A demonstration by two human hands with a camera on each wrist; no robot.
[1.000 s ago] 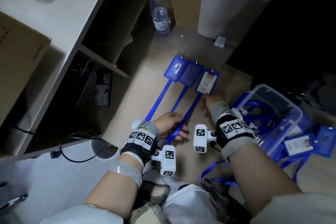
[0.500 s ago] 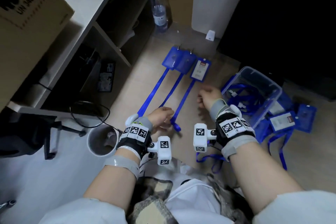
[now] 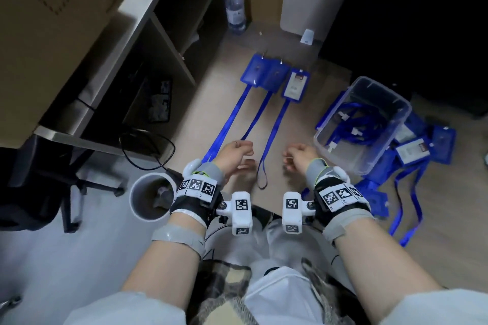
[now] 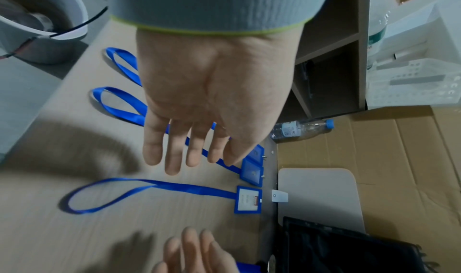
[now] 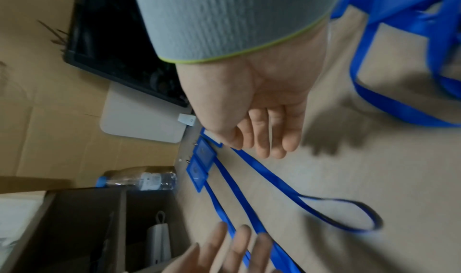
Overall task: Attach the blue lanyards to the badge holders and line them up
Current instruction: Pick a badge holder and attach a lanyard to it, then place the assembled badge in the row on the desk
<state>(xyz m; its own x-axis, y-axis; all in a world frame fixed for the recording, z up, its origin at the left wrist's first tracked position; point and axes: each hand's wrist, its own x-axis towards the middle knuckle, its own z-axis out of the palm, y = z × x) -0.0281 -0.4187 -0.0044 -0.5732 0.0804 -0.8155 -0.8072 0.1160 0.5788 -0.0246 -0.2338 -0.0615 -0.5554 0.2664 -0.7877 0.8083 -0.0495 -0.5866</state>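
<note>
Three blue lanyards [image 3: 272,128], seemingly parallel

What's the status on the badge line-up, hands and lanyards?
Left hand open, holding nothing. Right hand open, empty. Three badge holders lined up on the floor, lanyards attached, laid out straight. More in the clear bin. Nothing in the way.
</note>
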